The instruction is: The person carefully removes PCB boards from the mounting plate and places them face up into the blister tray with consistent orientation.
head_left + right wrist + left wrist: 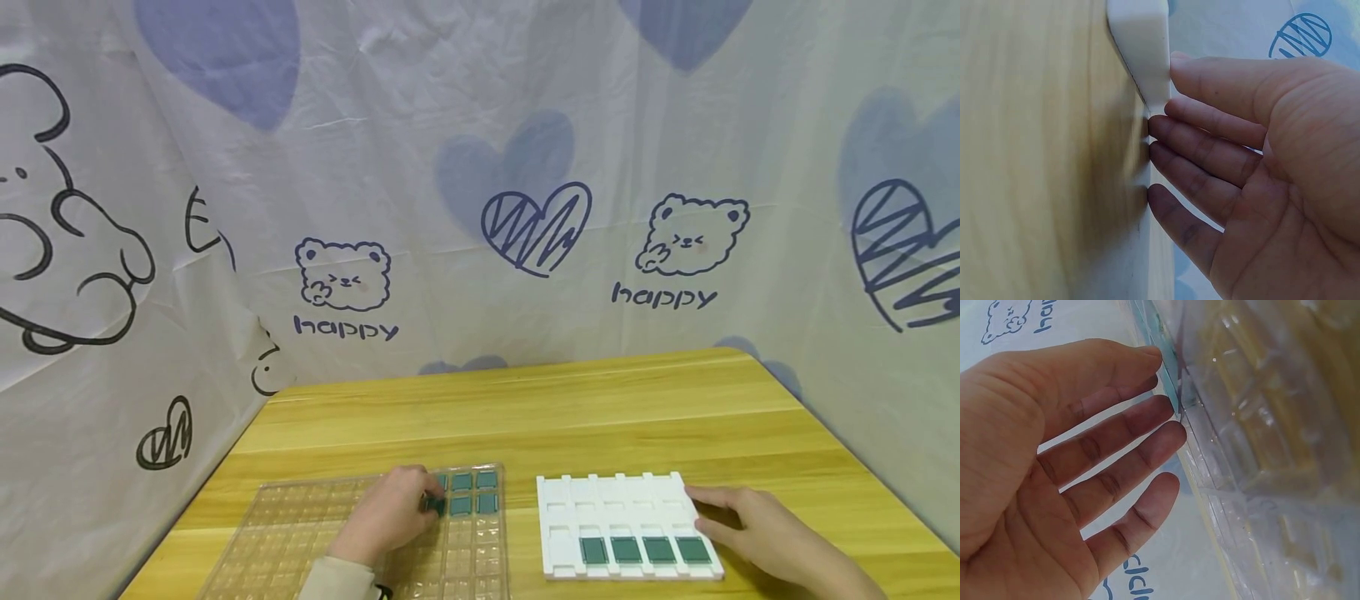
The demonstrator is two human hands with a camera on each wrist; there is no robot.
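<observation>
My left hand (393, 508) reaches over a clear plastic tray (491, 575) of small square pockets, thumb and index fingertips on either side of a dark green square chip (434, 505). In the left wrist view, the thumb and index tip of the left hand (1079, 444) come close together at the tray, the other fingers spread. More green chips (487, 503) sit in the tray's far right corner. At the right, a white slotted tray (558, 546) holds several green chips (658, 550) along its near row. My right hand (757, 525) touches its right edge with thumb and fingers extended.
Both trays lie on a wood-grain table (525, 421), a narrow strip of wood between them. White curtains (450, 167) printed with hearts and bears hang behind the table and on both sides.
</observation>
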